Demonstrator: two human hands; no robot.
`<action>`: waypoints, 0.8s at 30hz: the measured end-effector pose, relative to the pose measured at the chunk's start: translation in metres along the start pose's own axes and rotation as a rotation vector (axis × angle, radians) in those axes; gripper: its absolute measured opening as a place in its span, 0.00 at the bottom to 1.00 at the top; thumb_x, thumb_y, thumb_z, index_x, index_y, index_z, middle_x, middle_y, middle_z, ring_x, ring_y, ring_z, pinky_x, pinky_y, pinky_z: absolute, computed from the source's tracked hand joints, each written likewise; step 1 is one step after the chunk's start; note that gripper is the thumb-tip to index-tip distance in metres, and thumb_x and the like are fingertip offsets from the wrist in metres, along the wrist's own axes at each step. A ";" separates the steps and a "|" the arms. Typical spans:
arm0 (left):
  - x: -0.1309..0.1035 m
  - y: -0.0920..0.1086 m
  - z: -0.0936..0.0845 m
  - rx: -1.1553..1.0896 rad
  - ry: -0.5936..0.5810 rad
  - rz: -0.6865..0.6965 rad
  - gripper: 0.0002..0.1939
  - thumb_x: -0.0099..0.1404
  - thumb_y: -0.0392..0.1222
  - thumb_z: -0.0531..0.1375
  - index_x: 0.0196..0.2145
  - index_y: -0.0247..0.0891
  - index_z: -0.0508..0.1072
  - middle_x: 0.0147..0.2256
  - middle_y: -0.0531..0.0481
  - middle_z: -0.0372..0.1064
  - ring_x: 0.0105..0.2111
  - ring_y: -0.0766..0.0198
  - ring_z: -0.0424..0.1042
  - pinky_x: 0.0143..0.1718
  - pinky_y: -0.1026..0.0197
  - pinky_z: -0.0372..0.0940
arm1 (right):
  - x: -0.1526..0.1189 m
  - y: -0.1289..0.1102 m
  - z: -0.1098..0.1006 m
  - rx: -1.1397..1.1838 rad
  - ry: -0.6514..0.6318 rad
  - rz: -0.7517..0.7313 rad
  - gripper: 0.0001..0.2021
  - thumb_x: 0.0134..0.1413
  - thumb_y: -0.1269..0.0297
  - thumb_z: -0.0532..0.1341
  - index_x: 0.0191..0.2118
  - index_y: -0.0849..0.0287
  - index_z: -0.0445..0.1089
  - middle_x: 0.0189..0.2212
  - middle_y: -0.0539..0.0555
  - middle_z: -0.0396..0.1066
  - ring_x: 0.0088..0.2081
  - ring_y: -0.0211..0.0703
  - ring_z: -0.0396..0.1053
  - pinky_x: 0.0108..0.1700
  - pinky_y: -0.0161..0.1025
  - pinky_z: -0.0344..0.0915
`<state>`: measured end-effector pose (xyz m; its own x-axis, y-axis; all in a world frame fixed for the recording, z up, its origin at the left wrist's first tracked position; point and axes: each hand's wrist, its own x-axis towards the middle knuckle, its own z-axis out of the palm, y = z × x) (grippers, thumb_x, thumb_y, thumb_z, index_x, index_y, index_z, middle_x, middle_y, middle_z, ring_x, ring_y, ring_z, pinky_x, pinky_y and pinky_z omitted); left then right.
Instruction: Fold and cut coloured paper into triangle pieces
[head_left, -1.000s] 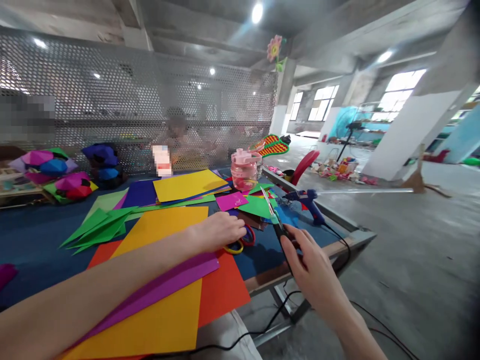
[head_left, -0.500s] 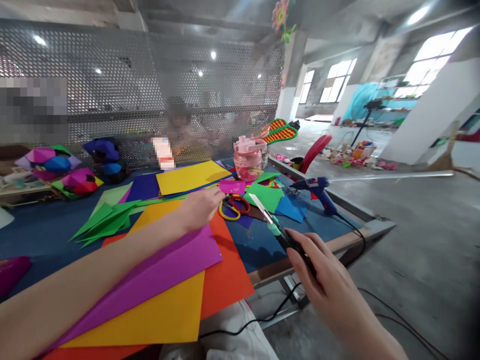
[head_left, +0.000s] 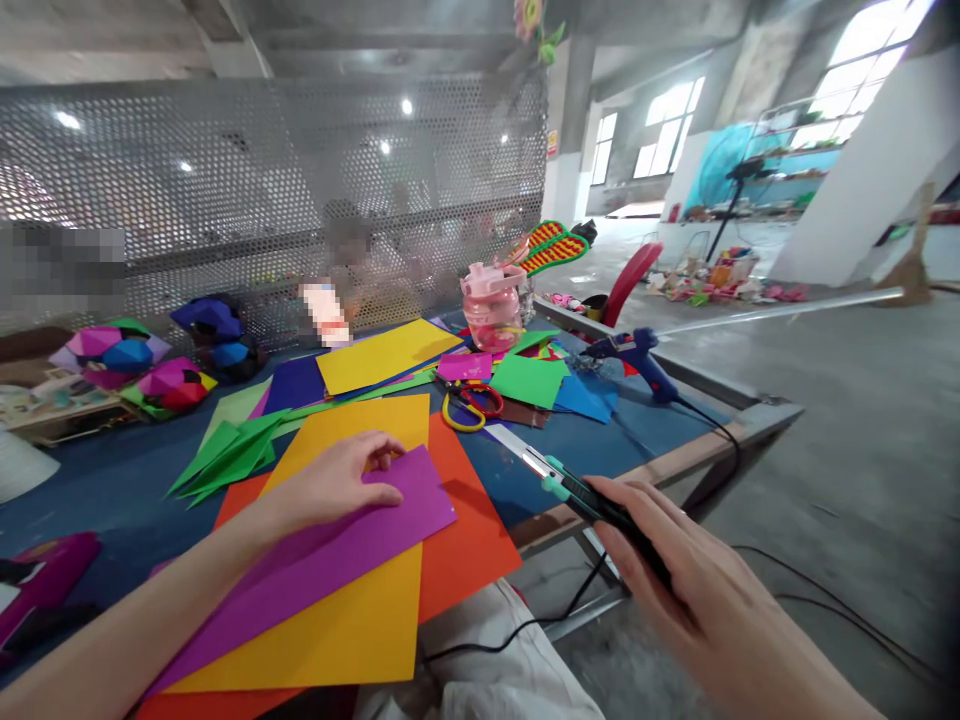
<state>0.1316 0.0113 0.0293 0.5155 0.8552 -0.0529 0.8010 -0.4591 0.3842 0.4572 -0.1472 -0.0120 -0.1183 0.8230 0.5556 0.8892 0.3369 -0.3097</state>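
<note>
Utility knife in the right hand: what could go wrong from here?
The utility knife has its blade out; a slip could nick the left hand at the purple sheet. That sheet overlaps an orange-yellow sheet; cutting could mark both. The scissors appear close to the blade tip and could get knocked.

Along the far edge of a blue-topped table (head_left: pixel 637 437), a perforated metal screen (head_left: pixel 217 200), dotted with bright lights (head_left: pixel 406 106). Overhead, bare concrete ceiling (head_left: pixel 450 38); to the right, smooth grey floor (head_left: pixel 862 480) with a red chair (head_left: pixel 634 285), a broom (head_left: pixel 906 278) and shelves (head_left: pixel 796 152) farther back. Beyond, bright paned windows (head_left: pixel 667 125) beside two-tone concrete pillars (head_left: pixel 570 120).
</note>
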 end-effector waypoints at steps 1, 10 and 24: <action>0.000 0.001 0.000 0.000 -0.003 -0.004 0.25 0.56 0.51 0.64 0.50 0.39 0.72 0.48 0.45 0.73 0.48 0.52 0.74 0.51 0.54 0.68 | -0.002 0.000 0.001 0.000 -0.009 0.003 0.16 0.70 0.59 0.53 0.60 0.52 0.62 0.51 0.56 0.74 0.51 0.46 0.75 0.48 0.39 0.74; -0.010 0.024 0.007 -0.065 -0.053 0.029 0.40 0.48 0.51 0.72 0.57 0.41 0.65 0.57 0.42 0.65 0.58 0.44 0.65 0.60 0.45 0.61 | -0.014 -0.010 0.010 0.015 -0.039 -0.028 0.16 0.70 0.61 0.51 0.59 0.54 0.63 0.50 0.58 0.75 0.48 0.48 0.77 0.45 0.43 0.76; -0.003 0.007 0.027 -0.512 0.023 0.287 0.07 0.69 0.36 0.59 0.39 0.44 0.62 0.43 0.49 0.65 0.46 0.61 0.68 0.49 0.57 0.66 | -0.013 -0.021 0.011 0.057 -0.068 -0.072 0.15 0.69 0.66 0.50 0.57 0.60 0.62 0.47 0.61 0.74 0.45 0.51 0.76 0.43 0.46 0.77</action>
<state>0.1439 -0.0014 0.0074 0.6787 0.7215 0.1370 0.3782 -0.5033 0.7769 0.4350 -0.1598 -0.0211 -0.2128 0.8242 0.5248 0.8508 0.4205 -0.3153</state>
